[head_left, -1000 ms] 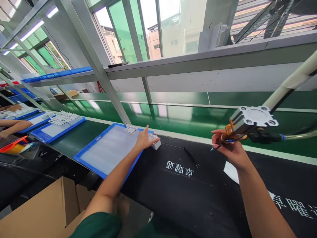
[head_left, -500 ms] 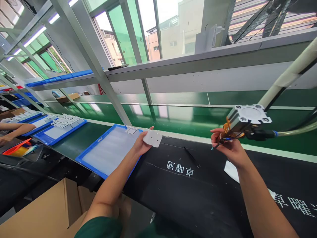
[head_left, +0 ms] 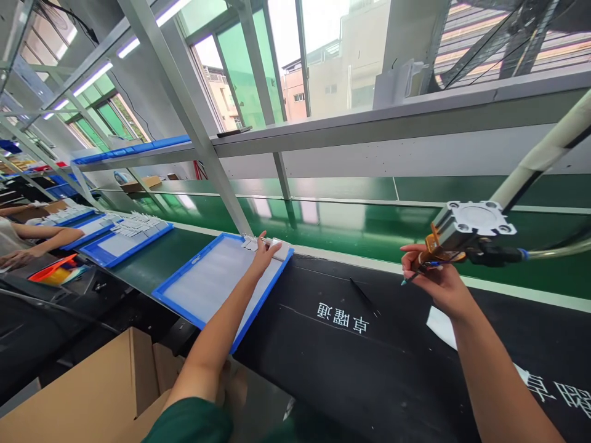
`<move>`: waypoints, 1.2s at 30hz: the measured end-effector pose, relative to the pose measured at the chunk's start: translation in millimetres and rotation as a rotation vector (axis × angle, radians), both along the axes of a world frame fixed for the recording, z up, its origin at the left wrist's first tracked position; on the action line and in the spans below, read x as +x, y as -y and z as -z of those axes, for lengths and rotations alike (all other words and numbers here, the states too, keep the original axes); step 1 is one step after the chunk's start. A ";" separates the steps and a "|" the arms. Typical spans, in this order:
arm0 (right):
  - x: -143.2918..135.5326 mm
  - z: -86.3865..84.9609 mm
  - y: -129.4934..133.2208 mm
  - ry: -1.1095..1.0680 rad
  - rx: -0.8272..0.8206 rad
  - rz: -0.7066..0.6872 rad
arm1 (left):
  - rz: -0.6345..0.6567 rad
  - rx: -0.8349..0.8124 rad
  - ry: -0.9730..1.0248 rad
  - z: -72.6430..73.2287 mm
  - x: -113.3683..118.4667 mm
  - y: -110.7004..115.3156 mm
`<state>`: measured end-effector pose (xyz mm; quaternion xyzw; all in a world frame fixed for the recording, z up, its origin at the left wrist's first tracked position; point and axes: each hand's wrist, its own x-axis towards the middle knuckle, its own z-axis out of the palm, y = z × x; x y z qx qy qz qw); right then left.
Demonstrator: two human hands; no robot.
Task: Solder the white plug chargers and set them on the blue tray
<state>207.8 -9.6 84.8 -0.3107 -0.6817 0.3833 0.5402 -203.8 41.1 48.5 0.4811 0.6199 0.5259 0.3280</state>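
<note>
Over the far right corner of a blue-edged tray [head_left: 184, 271], my left hand [head_left: 264, 253] grips a white card [head_left: 279, 246], which lies at the tray's far edge beside small white pieces [head_left: 250, 243]. On the right, my right hand [head_left: 436, 277] is closed around a slim tool with a teal tip [head_left: 405, 282], just under a silver pneumatic block [head_left: 478, 218] on a slanting arm. The fingers partly hide the tool's body. A pair of black tweezers [head_left: 362, 294] lies on the black mat [head_left: 323, 369] between my hands.
White paper [head_left: 441, 326] lies by my right wrist. More blue trays with white pieces [head_left: 124, 237] stand to the left, near a person's arms [head_left: 50, 237] and an orange scoop-like item [head_left: 53, 269]. A cardboard box [head_left: 87, 387] is at lower left. A metal post [head_left: 203, 141] rises behind.
My left hand has moved left with the white card, from above the mat's edge to the tray's far right corner. My right hand keeps its hold. The whole view has shifted slightly.
</note>
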 end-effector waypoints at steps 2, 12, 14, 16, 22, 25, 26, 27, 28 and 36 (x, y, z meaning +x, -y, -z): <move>0.1 0.2 0.2 0.006 0.007 -0.003 | -0.091 0.004 -0.284 10.8 -7.3 -14.4; 1.1 1.5 -0.6 0.008 0.007 0.017 | -0.173 -0.017 -0.856 45.9 -23.1 -38.5; 0.9 0.3 0.3 0.014 -0.004 0.034 | -0.165 -0.033 -0.884 47.4 -25.8 -38.6; 1.3 -0.1 1.0 0.021 -0.020 0.047 | -0.152 -0.055 -0.905 46.9 -29.0 -39.3; 2.2 0.5 2.0 0.027 -0.013 0.053 | -0.128 -0.095 -0.929 46.7 -32.5 -40.7; 1.0 -0.8 2.6 0.012 -0.005 0.053 | -0.176 -0.037 -0.952 48.3 -25.7 -36.6; 0.8 -1.0 2.8 0.011 -0.007 0.056 | -0.192 -0.018 -0.970 48.0 -22.3 -34.5; 0.7 -1.1 2.8 0.012 -0.011 0.058 | -0.207 -0.005 -0.991 47.0 -18.9 -32.2; 0.8 -1.0 2.8 0.014 -0.017 0.061 | -0.222 0.001 -1.011 45.0 -15.8 -29.7; 2.9 0.7 1.8 0.014 -0.015 0.057 | -0.219 -0.263 -0.881 5.7 -48.0 -10.7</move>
